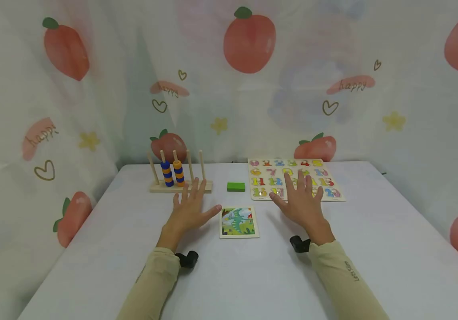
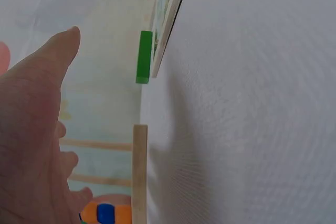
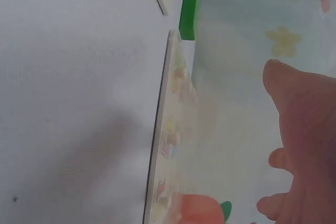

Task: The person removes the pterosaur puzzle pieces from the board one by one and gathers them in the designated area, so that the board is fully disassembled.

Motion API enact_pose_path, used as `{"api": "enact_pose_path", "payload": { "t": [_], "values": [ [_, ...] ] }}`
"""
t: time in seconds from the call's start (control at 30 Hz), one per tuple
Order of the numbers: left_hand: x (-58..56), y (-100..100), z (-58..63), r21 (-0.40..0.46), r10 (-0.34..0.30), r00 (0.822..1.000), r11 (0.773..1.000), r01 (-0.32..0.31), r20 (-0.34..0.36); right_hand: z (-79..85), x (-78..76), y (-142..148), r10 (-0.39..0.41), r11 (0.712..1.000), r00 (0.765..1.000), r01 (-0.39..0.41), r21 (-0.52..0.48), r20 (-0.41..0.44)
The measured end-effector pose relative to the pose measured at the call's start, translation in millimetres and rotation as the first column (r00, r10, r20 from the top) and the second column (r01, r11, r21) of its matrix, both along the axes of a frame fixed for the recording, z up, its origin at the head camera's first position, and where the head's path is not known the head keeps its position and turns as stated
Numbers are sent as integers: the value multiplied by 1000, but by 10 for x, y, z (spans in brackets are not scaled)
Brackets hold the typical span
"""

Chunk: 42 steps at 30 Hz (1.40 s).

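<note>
Both hands hover over the white table with fingers spread, holding nothing. My left hand [image 1: 189, 213] is nearest to the wooden peg stand [image 1: 181, 187], which has upright pegs and blue and orange rings [image 1: 167, 174] on two of them. The left thumb points toward a square dinosaur picture puzzle [image 1: 238, 222] in a pale frame. Over the near part of a number puzzle board [image 1: 258, 193] is my right hand [image 1: 302, 206], its fingers hiding some of the numbers. A green block [image 1: 236, 187] lies between the stand and the board; both wrist views also show it.
The white table [image 1: 229, 284] ends at a hanging cloth [image 1: 252, 111] printed with fruit, hearts and flowers. A black wrist camera [image 1: 189, 259] sits on the left wrist and another black camera [image 1: 300, 244] on the right.
</note>
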<state>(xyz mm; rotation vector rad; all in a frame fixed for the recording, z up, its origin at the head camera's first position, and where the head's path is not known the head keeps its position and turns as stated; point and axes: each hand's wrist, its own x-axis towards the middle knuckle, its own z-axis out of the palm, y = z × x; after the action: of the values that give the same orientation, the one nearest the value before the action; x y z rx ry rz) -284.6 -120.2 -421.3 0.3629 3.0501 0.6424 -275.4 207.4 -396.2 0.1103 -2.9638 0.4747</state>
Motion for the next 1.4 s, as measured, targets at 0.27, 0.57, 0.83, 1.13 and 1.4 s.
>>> {"api": "enact_pose_path", "payload": {
  "t": [0.27, 0.57, 0.83, 1.13, 1.4],
  "values": [
    [40, 9, -99, 40, -17, 1000, 999, 16, 18, -52, 22, 94, 8, 998, 999, -6, -63, 35],
    [122, -10, -243, 80, -106, 981, 992, 94, 165, -96, -14, 121, 43, 993, 997, -36, -112, 59],
    [137, 2, -287, 61, -167, 957, 986, 157, 239, 3, -54, 212, 65, 991, 996, -58, -123, 57],
    [116, -26, -67, 44, -170, 959, 985, 165, 226, 203, -55, 329, 98, 974, 994, -86, -207, 45],
    [155, -10, 197, 43, -156, 981, 988, 151, 118, 285, -37, 404, 110, 965, 993, -96, -244, 43]
  ]
}}
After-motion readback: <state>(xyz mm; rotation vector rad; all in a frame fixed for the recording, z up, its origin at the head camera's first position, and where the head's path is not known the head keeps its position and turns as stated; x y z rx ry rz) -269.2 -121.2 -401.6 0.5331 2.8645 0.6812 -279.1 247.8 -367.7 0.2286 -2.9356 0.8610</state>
